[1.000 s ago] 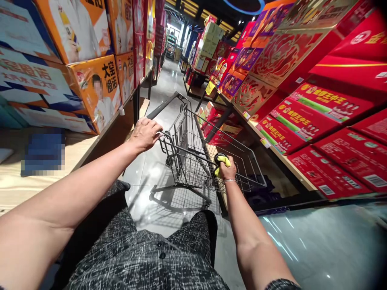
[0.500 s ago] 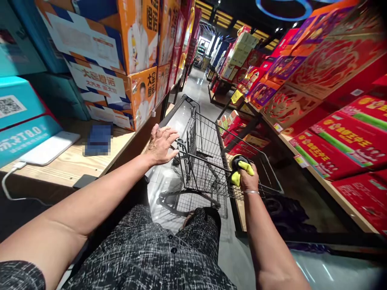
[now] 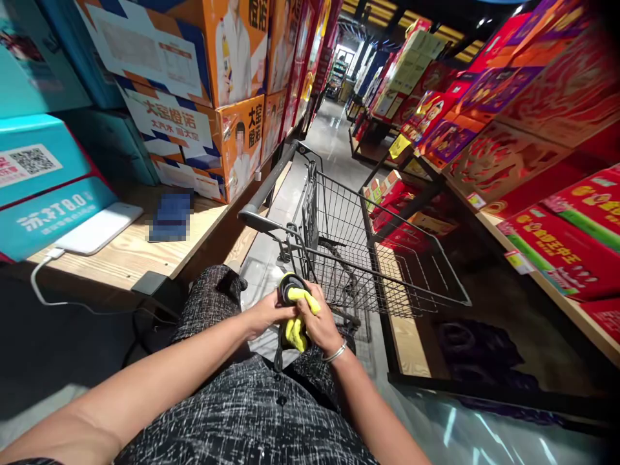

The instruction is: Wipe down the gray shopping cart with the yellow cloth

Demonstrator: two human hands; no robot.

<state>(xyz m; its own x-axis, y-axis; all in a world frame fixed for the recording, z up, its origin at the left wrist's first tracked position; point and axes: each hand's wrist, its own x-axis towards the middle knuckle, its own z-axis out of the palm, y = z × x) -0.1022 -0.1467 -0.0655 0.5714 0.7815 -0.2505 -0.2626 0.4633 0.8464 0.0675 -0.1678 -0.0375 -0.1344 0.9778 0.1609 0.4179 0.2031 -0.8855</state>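
Observation:
Both my hands meet in front of my waist, just short of the shopping cart (image 3: 368, 258). My right hand (image 3: 320, 323) is closed round a small yellow-and-black object (image 3: 295, 316), its make unclear. My left hand (image 3: 264, 313) pinches the same object from the left side, fingers curled on it. The wire cart stands empty on the glossy aisle floor, its grey handle bar (image 3: 261, 219) free, a little above and ahead of my hands. A silver bracelet circles my right wrist.
On the left, a wooden shelf (image 3: 121, 252) carries orange boxes (image 3: 237, 148), teal boxes (image 3: 43, 194) and a white device with a cable (image 3: 97, 229). Red gift boxes (image 3: 562, 239) fill the shelves on the right. The aisle (image 3: 334, 135) runs on ahead.
My left hand left the cart handle and came down to the yellow-and-black object. My right hand pulled back from the cart's rim to my waist. The view shifted right along the left shelf.

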